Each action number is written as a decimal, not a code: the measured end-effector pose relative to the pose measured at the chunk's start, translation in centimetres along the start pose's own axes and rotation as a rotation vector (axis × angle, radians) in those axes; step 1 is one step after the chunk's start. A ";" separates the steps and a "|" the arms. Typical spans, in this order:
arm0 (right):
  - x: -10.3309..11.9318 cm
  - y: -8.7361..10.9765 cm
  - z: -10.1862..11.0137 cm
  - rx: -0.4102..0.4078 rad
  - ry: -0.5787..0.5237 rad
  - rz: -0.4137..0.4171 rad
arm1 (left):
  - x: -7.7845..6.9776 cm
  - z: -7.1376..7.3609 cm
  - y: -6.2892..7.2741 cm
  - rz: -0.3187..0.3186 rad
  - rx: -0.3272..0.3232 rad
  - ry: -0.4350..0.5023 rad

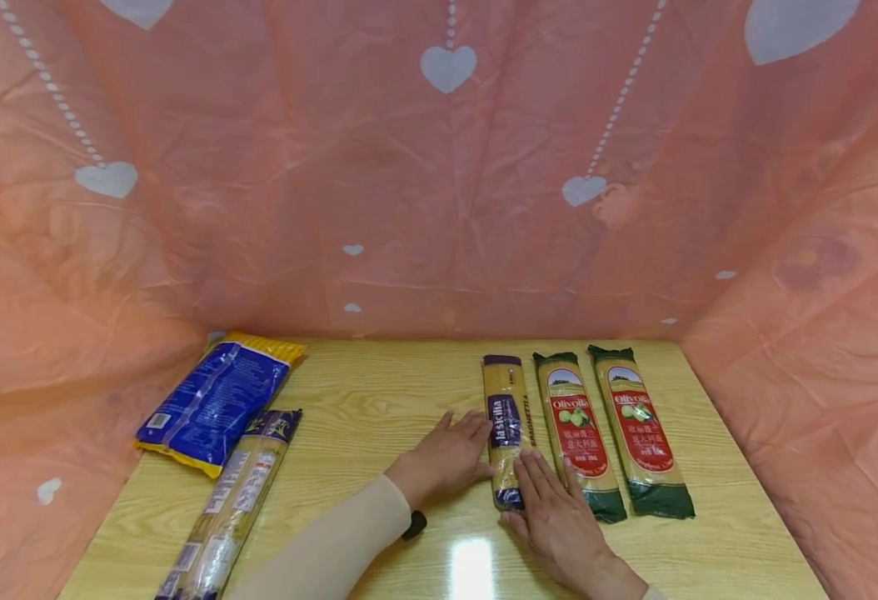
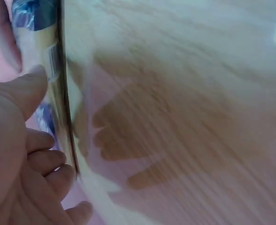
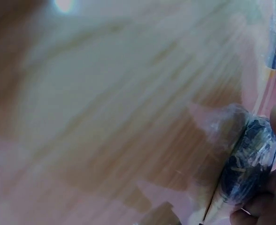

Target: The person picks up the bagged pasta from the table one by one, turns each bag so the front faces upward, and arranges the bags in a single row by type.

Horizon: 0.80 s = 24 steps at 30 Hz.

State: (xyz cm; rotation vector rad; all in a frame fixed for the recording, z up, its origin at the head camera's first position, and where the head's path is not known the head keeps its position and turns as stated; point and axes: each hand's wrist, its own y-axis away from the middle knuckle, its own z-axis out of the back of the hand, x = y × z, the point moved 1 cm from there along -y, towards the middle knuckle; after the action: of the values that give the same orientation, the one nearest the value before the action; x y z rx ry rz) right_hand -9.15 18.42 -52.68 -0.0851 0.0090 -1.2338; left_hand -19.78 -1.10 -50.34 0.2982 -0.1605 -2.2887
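A flat spaghetti pack [image 1: 508, 386] with purple ends and a "la sicilia" label lies upright on the wooden table, right of the middle. My left hand [image 1: 448, 454] rests along its left edge, fingers extended. At its lower right, my right hand [image 1: 555, 521] touches the pack with long, straight fingers, thumb near the bottom end. The left wrist view has the pack's narrow side [image 2: 58, 93] by my left fingers [image 2: 46, 161]. In the right wrist view, the crinkled purple end [image 3: 250, 161] sits beside my right fingers [image 3: 260, 206].
Two green-ended Olivoilà spaghetti packs [image 1: 561, 379] [image 1: 637, 442] lie side by side to the right. On the left, a blue and yellow bag [image 1: 217, 404] overlaps the top of clear pasta packs [image 1: 232, 508]. A pink heart-patterned cloth [image 1: 446, 208] encloses the table [image 1: 379, 392].
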 end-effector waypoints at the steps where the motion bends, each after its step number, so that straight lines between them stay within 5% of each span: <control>1: 0.0 0.0 0.0 0.000 -0.001 0.002 | 0.4 0.1 0.6 0.002 -0.001 0.013; 6: 0.1 -0.1 -0.2 -0.025 0.020 0.023 | 4.1 1.0 4.7 0.039 -0.016 0.081; 14: 0.0 0.0 -0.2 -0.020 0.039 0.021 | 11.5 2.8 13.3 0.173 -0.068 0.148; 19: 0.0 0.0 -0.2 -0.044 0.041 0.027 | 15.1 1.4 18.4 0.278 -0.158 0.121; 24: 0.0 0.1 -0.2 -0.041 0.019 0.018 | 16.8 -0.8 21.9 0.332 -0.225 0.115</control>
State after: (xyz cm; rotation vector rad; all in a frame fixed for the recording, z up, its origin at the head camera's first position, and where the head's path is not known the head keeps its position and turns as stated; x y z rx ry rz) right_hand -9.10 18.47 -52.89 -0.1089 0.0518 -1.2166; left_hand -14.82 -28.26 -49.24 0.2634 0.1004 -1.9335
